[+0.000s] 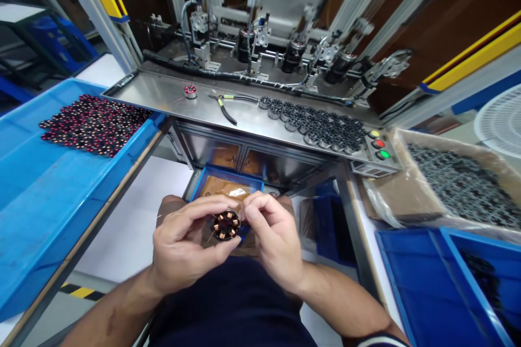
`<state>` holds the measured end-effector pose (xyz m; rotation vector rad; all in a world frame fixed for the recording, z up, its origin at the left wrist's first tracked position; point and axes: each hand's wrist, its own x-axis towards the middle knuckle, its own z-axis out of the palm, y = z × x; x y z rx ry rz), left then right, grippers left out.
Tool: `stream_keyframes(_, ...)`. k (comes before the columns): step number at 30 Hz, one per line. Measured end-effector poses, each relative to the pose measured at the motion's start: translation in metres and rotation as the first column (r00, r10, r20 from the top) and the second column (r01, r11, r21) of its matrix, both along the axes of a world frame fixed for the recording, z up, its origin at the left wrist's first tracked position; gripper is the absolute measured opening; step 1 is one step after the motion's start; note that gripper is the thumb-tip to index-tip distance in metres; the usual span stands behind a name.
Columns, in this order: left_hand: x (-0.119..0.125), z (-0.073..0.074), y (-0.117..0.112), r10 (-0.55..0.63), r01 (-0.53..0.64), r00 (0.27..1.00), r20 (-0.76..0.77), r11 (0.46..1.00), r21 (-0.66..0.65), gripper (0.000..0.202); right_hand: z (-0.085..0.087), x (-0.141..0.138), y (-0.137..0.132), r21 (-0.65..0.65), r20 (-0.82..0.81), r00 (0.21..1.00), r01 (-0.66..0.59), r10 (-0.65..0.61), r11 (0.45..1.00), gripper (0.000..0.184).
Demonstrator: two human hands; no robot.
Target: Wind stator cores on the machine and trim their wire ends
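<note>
Between the thumb and fingers of my left hand [185,238] is a round motor stator [226,225] wound with copper coils, its face turned up toward me. Thin wire ends stick out at its left side. My right hand [271,233] is beside the stator's right edge, thumb and index finger pinched together. What that pinch holds, if anything, is too small to make out. Both hands are above my lap, in front of the metal bench. On the bench lie a single stator [190,91] with red coils and a pair of cutting pliers [224,105] with black and yellow handles.
Rows of black stator cores [317,122] stand on the bench beside a button box [381,146]. Machine fixtures [293,54] line the back. At left, a blue tray [28,184] holds many wound stators. A carton [407,190] of grey parts and blue bins [419,276] are at right.
</note>
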<state>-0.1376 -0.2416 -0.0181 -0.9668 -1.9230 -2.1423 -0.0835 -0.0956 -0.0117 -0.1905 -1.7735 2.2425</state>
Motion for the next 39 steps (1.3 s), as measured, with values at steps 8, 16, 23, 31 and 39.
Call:
stream_keyframes(8, -0.003, 0.010, 0.002, -0.005, -0.001, 0.992, 0.126, 0.999, 0.052, 0.046, -0.003, 0.001, -0.002, -0.136, -0.092, 0.988, -0.133, 0.121, 0.982, 0.028)
stream_keyframes(16, -0.003, 0.007, -0.004, -0.055, 0.055, 0.998, 0.010, 0.999, 0.000, 0.053, 0.010, 0.004, 0.006, 0.141, -0.176, 0.984, 0.029, -0.004, 0.990, 0.013)
stream_keyframes(23, -0.006, 0.003, -0.003, -0.020, 0.013, 0.992, -0.124, 0.999, -0.051, 0.060, 0.011, 0.005, 0.009, 0.219, -0.189, 0.982, 0.059, -0.016, 0.974, 0.012)
stream_keyframes(31, -0.006, 0.013, -0.004, -0.155, 0.154, 0.986, 0.056, 0.988, 0.021, 0.050, 0.010, -0.001, 0.018, 0.456, -0.469, 0.872, 0.106, 0.138, 0.884, 0.027)
stream_keyframes(39, -0.001, 0.005, -0.004, -0.026, 0.023, 0.995, -0.093, 0.999, -0.036, 0.057, 0.012, 0.005, 0.005, 0.378, -0.529, 0.848, 0.203, 0.031, 0.903, 0.020)
